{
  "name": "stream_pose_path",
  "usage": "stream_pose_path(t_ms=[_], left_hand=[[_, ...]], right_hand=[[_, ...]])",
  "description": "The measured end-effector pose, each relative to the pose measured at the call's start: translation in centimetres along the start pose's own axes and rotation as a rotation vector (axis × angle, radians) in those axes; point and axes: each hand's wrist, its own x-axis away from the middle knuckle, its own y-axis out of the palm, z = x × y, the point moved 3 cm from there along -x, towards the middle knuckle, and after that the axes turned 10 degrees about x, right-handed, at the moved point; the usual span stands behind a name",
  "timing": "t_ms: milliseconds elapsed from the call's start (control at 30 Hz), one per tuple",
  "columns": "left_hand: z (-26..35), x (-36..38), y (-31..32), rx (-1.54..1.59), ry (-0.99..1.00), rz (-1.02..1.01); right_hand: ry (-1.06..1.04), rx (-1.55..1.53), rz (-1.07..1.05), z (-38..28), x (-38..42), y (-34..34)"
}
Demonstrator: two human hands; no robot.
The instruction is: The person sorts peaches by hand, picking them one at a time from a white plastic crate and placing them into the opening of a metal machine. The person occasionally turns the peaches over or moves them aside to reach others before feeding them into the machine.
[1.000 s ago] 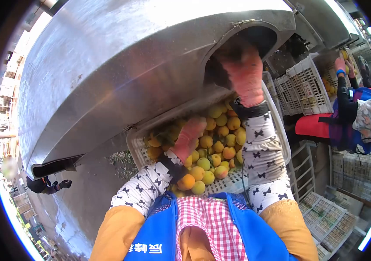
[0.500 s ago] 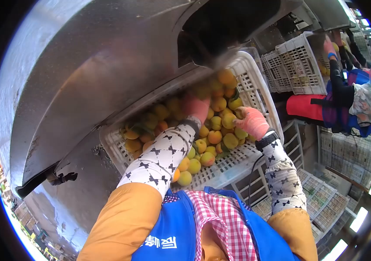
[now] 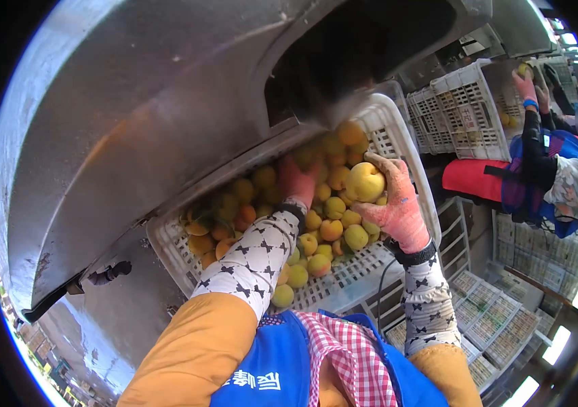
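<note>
My right hand (image 3: pixel 401 207), in a pink glove with a dirty thumb and fingertips, grips a yellow peach (image 3: pixel 365 182) above the right part of a white plastic crate (image 3: pixel 407 146). Many more yellow and orange-blushed peaches (image 3: pixel 331 230) lie loose in this crate. Deep among the fruit at the back is my left hand (image 3: pixel 298 179), also in a pink glove. Shade and the peaches around it cover its fingers, so its grip does not show.
A large metal machine housing (image 3: pixel 167 88) with a dark opening overhangs the crate's back edge. At right, another person (image 3: pixel 550 163) in a blue vest handles fruit by a tilted white crate (image 3: pixel 472 108). Stacked crates (image 3: pixel 489 315) stand below on the right.
My right hand has lifted a peach from the pile and turned, bringing it up toward me. My left hand stays down among the fruit. The other person's hand has risen with a fruit.
</note>
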Motion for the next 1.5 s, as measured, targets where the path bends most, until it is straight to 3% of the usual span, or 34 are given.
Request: stream_pose_path(t_ms=[100, 133, 200, 267, 300, 333, 433, 567, 633, 700, 733, 767, 800, 833, 867, 900, 933, 1000, 1033, 1067, 1167, 1233, 1267, 1333, 1400, 1467, 1500], left_hand=[[0.5, -0.3, -1.0, 0.177, 0.091, 0.082], [0.7, -0.2, -1.2, 0.237, 0.047, 0.019], [0.5, 0.3, -1.4, 0.292, 0.018, -0.039], [-1.3, 0.1, -0.7, 0.264, 0.012, -0.114], [-7.4, -2.4, 3.0, 0.052, 0.344, -0.133], [-7.3, -2.6, 3.0, 0.052, 0.348, -0.131], [-7.0, -1.1, 2.5, 0.136, 0.162, -0.149], [-4.8, 0.1, 1.7, 0.190, 0.015, -0.126], [-3.1, 0.6, 0.4, 0.177, -0.026, -0.086], [-0.4, 0.1, -1.6, 0.440, -0.089, -0.216], [0.7, 0.2, -2.5, 0.576, -0.135, -0.276], [2.1, -0.3, -3.2, 0.617, -0.262, -0.434], [2.5, -0.1, -4.1, 0.653, -0.389, -0.590], [1.2, 0.3, -4.2, 0.649, -0.404, -0.594], [-0.1, 0.2, -3.5, 0.578, -0.288, -0.656], [-0.5, 0.2, -3.0, 0.508, -0.168, -0.719], [0.6, 0.6, -3.4, 0.513, -0.167, -0.725], [3.5, 1.7, -4.9, 0.023, -0.043, -0.814], [3.2, 1.6, -4.5, -0.230, -0.016, -0.868], [3.5, 1.9, -4.5, -0.238, -0.019, -0.868], [3.1, 2.5, -4.2, -0.221, -0.169, -0.940], [1.5, 1.5, -4.3, 0.343, -0.316, -0.670], [1.7, 1.2, -4.4, 0.332, -0.320, -0.683], [3.1, -0.2, -4.4, 0.592, -0.394, -0.655], [2.1, -1.8, -2.5, 0.550, -0.317, -0.676], [1.8, -1.6, -1.4, 0.158, -0.352, -0.681], [1.6, -1.5, -1.1, 0.200, -0.388, -0.775]], right_hand=[[-0.244, 0.045, 0.315, -5.1, -3.4, -2.6], [-0.335, 0.064, 0.443, -7.0, -4.6, -3.3], [-0.338, 0.093, 0.526, -9.8, -6.5, -2.9], [-0.243, 0.383, 0.591, -10.8, -7.8, -1.2], [-0.309, 0.372, 0.569, -10.7, -7.8, 0.2], [-0.312, 0.371, 0.573, -11.0, -7.7, 0.2], [-0.385, 0.227, 0.541, -11.7, -6.9, 0.7], [-0.208, 0.170, 0.590, -11.1, -7.3, 1.2], [-0.184, 0.230, 0.656, -11.1, -9.2, 1.9], [-0.148, 0.598, 0.500, -10.7, -13.6, 3.5], [-0.338, 0.249, 0.654, -12.1, -12.4, 0.0], [-0.341, -0.320, 0.468, -11.1, -12.3, -2.1], [-0.282, -0.667, 0.346, -10.9, -10.8, -4.1], [-0.216, -0.624, 0.376, -9.5, -9.4, -4.9], [-0.162, -0.575, 0.409, -8.1, -8.4, -6.1], [-0.108, -0.480, 0.329, -5.6, -7.7, -5.7], [-0.053, -0.386, 0.249, -2.6, -6.8, -4.2], [-0.015, 0.244, -0.030, 0.4, -4.1, -1.0], [0.024, 0.359, -0.145, 1.7, -3.7, 1.0], [0.066, 0.468, -0.260, 3.1, -3.3, 3.4], [0.091, 0.596, -0.340, 7.9, -4.4, 10.8], [0.062, 0.877, -0.476, 8.7, -5.4, 14.1], [0.077, 0.867, -0.477, 9.0, -5.5, 14.0], [0.051, 0.737, -0.454, 8.7, -5.7, 12.8], [0.104, 0.658, -0.423, 8.0, -5.8, 11.0], [0.183, 0.626, -0.484, 8.3, -4.9, 9.2], [0.173, 0.591, -0.450, 8.3, -4.3, 8.7]])
